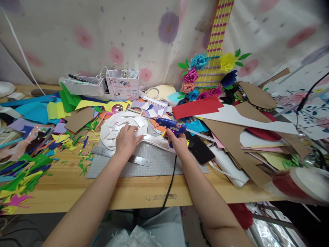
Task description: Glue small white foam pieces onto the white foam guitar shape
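My right hand (178, 142) is wrapped round the handle of a blue glue gun (170, 123). Its nozzle points left toward a white round piece (108, 128) covered with overlapping white paper scraps. On those scraps rests my left hand (128, 138), fingers slightly bent and thumb apart, and I see nothing gripped in it. A white strip (156, 141) runs from the round piece to the right, under the glue gun. Beneath lies a grey cutting mat (159, 166), with a metal ruler (140, 160) partly hidden by my left wrist.
Colored paper scraps (28, 168) cover the left side. White boxes (123, 85) stand at the back. A phone (200, 148) and brown cardboard (233, 147) lie on the right, near a lidded tub (303, 185). A yellow paper guitar neck (217, 37) with paper flowers leans behind. The gun's black cord (170, 188) crosses the table edge.
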`<state>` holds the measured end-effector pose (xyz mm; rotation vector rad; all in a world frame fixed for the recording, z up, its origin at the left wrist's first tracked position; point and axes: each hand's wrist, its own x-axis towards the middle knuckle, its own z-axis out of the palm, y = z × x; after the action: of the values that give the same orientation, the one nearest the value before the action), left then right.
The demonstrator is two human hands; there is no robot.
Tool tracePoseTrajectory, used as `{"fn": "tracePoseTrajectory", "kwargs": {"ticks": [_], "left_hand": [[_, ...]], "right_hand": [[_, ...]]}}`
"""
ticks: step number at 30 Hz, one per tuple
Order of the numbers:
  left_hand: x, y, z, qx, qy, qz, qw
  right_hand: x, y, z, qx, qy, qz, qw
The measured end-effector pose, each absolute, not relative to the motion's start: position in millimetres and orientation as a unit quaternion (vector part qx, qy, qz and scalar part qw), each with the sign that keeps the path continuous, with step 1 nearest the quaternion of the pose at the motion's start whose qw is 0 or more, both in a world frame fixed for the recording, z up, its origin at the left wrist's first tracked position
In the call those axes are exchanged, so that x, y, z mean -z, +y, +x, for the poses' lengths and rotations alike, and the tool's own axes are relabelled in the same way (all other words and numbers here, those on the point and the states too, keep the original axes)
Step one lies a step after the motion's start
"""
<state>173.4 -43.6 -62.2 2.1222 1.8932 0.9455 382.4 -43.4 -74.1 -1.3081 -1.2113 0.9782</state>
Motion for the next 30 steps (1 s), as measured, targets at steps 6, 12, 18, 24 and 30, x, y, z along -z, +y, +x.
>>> {"fn": "tracePoseTrajectory", "kwargs": {"ticks": [6,12,18,24,30], "left_hand": [[63,-42,175,-0.281,0.606,0.742,0.068],[65,-49,181,-0.266,0.612,0.744,0.046],[71,-51,185,-0.246,0.616,0.748,0.022],[77,-51,185,-0.252,0.619,0.744,-0.002],[74,-53,182,-0.251,0.61,0.751,0.005]], "right_hand": [[72,-45,382,-0.409,-0.505,-0.549,0.526],[73,-45,382,-0.407,-0.509,-0.549,0.524],[69,-46,381,-0.404,-0.507,-0.556,0.52],[66,-47,380,-0.41,-0.499,-0.561,0.517],[62,-49,380,-0.415,-0.502,-0.557,0.515]]}}
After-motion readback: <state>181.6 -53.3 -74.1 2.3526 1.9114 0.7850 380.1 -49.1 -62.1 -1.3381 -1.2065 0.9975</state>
